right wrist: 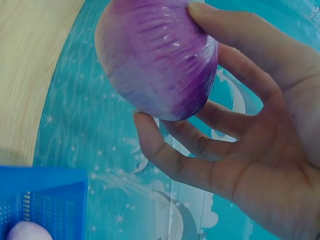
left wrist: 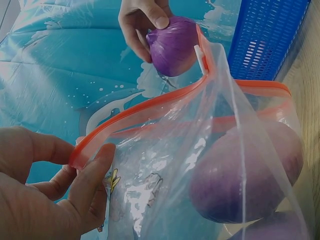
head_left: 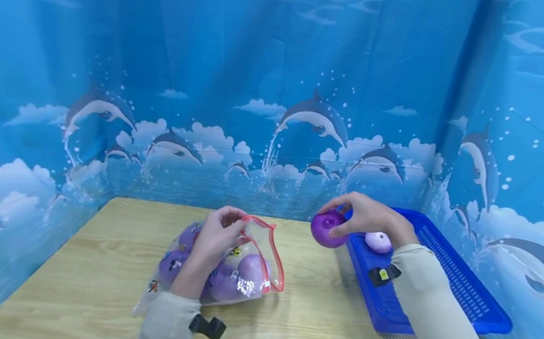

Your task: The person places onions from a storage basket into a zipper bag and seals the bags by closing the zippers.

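Observation:
My right hand (head_left: 361, 213) grips a purple onion (head_left: 329, 228) in the air between the bag and the basket; the right wrist view shows the thumb on one side of the onion (right wrist: 160, 60) and the fingers around the other. With my left hand (head_left: 215, 237) I pinch the red-edged mouth of a clear zip bag (head_left: 273, 260), thumb against fingers (left wrist: 82, 185) in the left wrist view. The mouth gapes toward the right. Several purple onions (head_left: 253, 267) lie inside the bag, which rests on the table.
A blue plastic basket (head_left: 376, 320) with perforated walls stands on the right of the table. In it lies a pale purple onion (head_left: 378, 242), partly behind my right arm. The wooden table (head_left: 94, 266) ends at a dolphin-print curtain (head_left: 244, 71) at the back.

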The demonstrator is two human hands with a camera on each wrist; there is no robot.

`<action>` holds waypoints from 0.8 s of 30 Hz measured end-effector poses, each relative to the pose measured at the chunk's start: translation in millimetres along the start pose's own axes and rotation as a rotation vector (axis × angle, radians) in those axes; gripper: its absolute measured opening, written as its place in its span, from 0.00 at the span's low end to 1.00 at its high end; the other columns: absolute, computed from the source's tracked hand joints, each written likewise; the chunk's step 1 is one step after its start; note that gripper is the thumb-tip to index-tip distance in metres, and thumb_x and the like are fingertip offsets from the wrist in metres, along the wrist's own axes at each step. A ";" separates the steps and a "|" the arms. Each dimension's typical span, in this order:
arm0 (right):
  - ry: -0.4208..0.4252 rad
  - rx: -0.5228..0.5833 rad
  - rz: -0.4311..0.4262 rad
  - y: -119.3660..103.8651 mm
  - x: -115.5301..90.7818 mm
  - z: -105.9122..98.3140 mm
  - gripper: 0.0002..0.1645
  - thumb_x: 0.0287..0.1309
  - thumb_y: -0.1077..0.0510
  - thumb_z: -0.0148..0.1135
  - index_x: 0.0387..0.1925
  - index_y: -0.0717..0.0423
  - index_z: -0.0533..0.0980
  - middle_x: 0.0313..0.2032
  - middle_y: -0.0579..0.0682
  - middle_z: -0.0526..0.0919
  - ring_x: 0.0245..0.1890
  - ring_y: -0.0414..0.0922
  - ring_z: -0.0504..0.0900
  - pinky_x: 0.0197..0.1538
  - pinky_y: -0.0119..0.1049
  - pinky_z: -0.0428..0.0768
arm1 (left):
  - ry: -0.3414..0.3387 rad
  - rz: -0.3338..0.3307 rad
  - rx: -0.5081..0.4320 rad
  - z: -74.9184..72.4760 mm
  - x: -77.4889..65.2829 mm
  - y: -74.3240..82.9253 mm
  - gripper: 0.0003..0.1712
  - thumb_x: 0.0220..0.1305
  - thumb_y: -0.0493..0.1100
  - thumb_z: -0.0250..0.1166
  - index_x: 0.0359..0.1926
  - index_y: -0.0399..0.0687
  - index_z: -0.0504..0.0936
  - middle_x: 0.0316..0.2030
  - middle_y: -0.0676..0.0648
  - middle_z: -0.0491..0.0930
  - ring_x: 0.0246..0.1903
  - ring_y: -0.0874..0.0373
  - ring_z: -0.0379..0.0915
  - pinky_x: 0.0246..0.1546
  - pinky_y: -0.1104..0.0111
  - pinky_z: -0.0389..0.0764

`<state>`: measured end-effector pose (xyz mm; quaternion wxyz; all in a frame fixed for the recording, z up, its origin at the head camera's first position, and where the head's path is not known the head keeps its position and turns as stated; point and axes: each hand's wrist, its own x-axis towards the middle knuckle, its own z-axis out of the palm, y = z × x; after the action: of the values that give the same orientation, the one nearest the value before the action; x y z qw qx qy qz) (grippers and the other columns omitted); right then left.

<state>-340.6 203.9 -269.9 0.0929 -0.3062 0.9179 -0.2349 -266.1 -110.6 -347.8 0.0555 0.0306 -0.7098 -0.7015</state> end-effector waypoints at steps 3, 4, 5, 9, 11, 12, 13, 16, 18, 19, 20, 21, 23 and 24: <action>0.002 -0.004 -0.013 -5.5 2.3 4.0 0.30 0.54 0.49 0.79 0.59 0.45 0.82 0.56 0.54 0.83 0.53 0.52 0.78 0.46 0.40 0.87 | 0.004 -0.004 -0.003 -0.2 -0.4 -0.3 0.10 0.73 0.34 0.58 0.51 0.39 0.81 0.42 0.43 0.76 0.39 0.55 0.76 0.45 0.64 0.92; 0.002 -0.008 -0.020 -7.5 2.9 5.2 0.30 0.53 0.49 0.79 0.59 0.45 0.82 0.56 0.53 0.83 0.53 0.52 0.78 0.46 0.40 0.86 | 0.003 -0.004 -0.005 -0.3 -0.5 -0.4 0.10 0.73 0.34 0.58 0.51 0.39 0.81 0.42 0.43 0.76 0.39 0.55 0.76 0.45 0.64 0.92; 0.003 -0.007 -0.031 -9.6 3.6 6.4 0.30 0.53 0.49 0.79 0.59 0.45 0.82 0.56 0.53 0.83 0.53 0.52 0.78 0.46 0.40 0.86 | 0.003 -0.002 -0.005 -0.2 -0.6 -0.4 0.10 0.73 0.34 0.58 0.51 0.39 0.81 0.42 0.42 0.76 0.39 0.55 0.76 0.44 0.64 0.92; 0.003 -0.013 -0.071 -17.9 6.4 11.4 0.30 0.53 0.50 0.79 0.59 0.45 0.83 0.57 0.52 0.84 0.54 0.52 0.78 0.48 0.41 0.86 | 0.002 0.001 -0.003 -0.1 -0.6 -0.3 0.10 0.73 0.34 0.58 0.52 0.39 0.81 0.41 0.42 0.76 0.39 0.55 0.76 0.44 0.64 0.92; -0.001 -0.014 -0.083 -21.7 8.3 14.2 0.30 0.53 0.51 0.79 0.59 0.45 0.83 0.57 0.52 0.83 0.54 0.52 0.78 0.48 0.41 0.86 | 0.003 0.000 -0.003 0.1 -0.7 -0.1 0.10 0.73 0.34 0.58 0.52 0.39 0.81 0.41 0.42 0.76 0.39 0.55 0.76 0.44 0.64 0.92; -0.003 -0.017 -0.087 -23.4 9.3 15.6 0.30 0.53 0.51 0.79 0.59 0.45 0.83 0.57 0.52 0.83 0.54 0.52 0.78 0.48 0.40 0.86 | 0.004 -0.002 -0.004 0.1 -0.7 0.0 0.10 0.73 0.34 0.58 0.52 0.39 0.81 0.41 0.43 0.76 0.39 0.55 0.76 0.45 0.64 0.92; -0.007 -0.017 -0.091 -24.9 10.3 17.0 0.30 0.53 0.51 0.79 0.59 0.45 0.83 0.58 0.52 0.83 0.54 0.51 0.78 0.48 0.40 0.86 | 0.005 -0.003 -0.003 0.2 -0.7 0.1 0.10 0.73 0.34 0.58 0.52 0.39 0.81 0.41 0.43 0.76 0.39 0.55 0.76 0.45 0.64 0.92; -0.018 -0.012 -0.102 -29.6 12.9 20.4 0.29 0.53 0.51 0.79 0.58 0.45 0.83 0.57 0.52 0.83 0.53 0.51 0.77 0.48 0.40 0.86 | 0.007 -0.003 0.000 0.4 -0.7 0.3 0.10 0.73 0.34 0.58 0.52 0.39 0.81 0.41 0.43 0.76 0.40 0.55 0.76 0.45 0.64 0.92; -0.020 -0.012 -0.118 -32.7 14.2 22.3 0.29 0.53 0.51 0.78 0.58 0.45 0.83 0.57 0.52 0.83 0.54 0.51 0.77 0.48 0.40 0.86 | 0.008 -0.001 0.005 0.4 -0.8 0.3 0.10 0.73 0.34 0.58 0.52 0.39 0.81 0.42 0.42 0.76 0.40 0.55 0.77 0.45 0.64 0.92; -0.021 -0.012 -0.127 -34.4 14.9 23.2 0.29 0.53 0.51 0.78 0.58 0.46 0.83 0.57 0.52 0.83 0.54 0.51 0.77 0.48 0.40 0.86 | 0.008 0.000 0.008 0.4 -0.9 0.3 0.10 0.73 0.34 0.58 0.52 0.39 0.81 0.42 0.42 0.76 0.40 0.55 0.77 0.45 0.64 0.92; -0.023 -0.010 -0.137 -36.0 15.5 24.1 0.29 0.54 0.51 0.78 0.58 0.46 0.83 0.56 0.52 0.83 0.54 0.51 0.77 0.48 0.40 0.86 | 0.007 0.001 0.010 0.3 -0.9 0.2 0.10 0.73 0.34 0.58 0.52 0.40 0.81 0.42 0.42 0.76 0.40 0.54 0.77 0.45 0.64 0.92; -0.023 -0.014 -0.148 -37.6 16.0 25.1 0.29 0.54 0.51 0.78 0.58 0.46 0.83 0.56 0.52 0.83 0.54 0.50 0.77 0.48 0.40 0.86 | 0.006 0.002 0.010 0.2 -0.9 0.1 0.10 0.73 0.34 0.58 0.52 0.39 0.81 0.42 0.42 0.77 0.40 0.54 0.77 0.45 0.64 0.92; -0.021 -0.021 -0.174 -39.8 17.5 27.2 0.29 0.54 0.51 0.78 0.58 0.47 0.83 0.56 0.52 0.84 0.54 0.50 0.77 0.49 0.40 0.86 | 0.005 0.004 0.011 0.0 -0.8 -0.1 0.10 0.73 0.34 0.58 0.52 0.39 0.81 0.42 0.42 0.77 0.40 0.54 0.77 0.45 0.64 0.92; -0.021 -0.023 -0.182 -40.9 18.4 28.4 0.29 0.54 0.51 0.78 0.58 0.47 0.83 0.56 0.52 0.84 0.53 0.50 0.77 0.49 0.40 0.85 | 0.003 0.005 0.010 -0.1 -0.7 -0.2 0.10 0.73 0.34 0.58 0.52 0.39 0.81 0.43 0.41 0.77 0.40 0.54 0.77 0.45 0.64 0.92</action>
<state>-325.2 153.4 -275.2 0.0772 -0.3918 0.8878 -0.2287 -265.4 -110.7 -348.0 0.0580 0.0302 -0.7133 -0.6978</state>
